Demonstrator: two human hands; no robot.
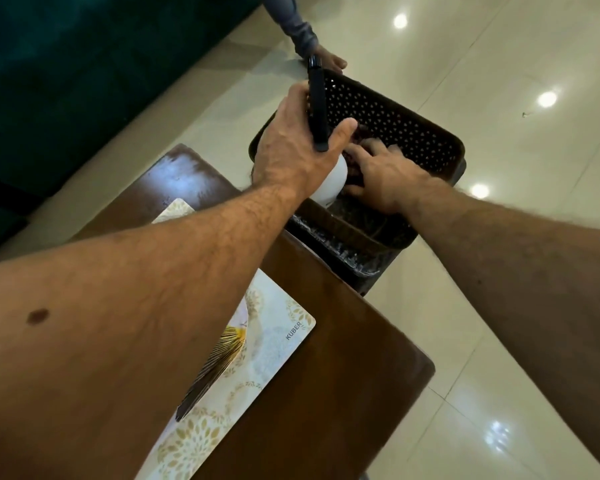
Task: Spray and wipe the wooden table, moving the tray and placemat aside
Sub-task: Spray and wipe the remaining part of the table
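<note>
The tray [388, 123] lies far right of the worktop [326, 341], tilted; the right hand [381, 174] presses flat inside, nearer; the left hand [298, 143] grips the spray bottle [329, 181].

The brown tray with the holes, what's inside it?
Only the right hand shows inside the tray, pressing something dark. The left hand and spray bottle cover the rest.
</note>
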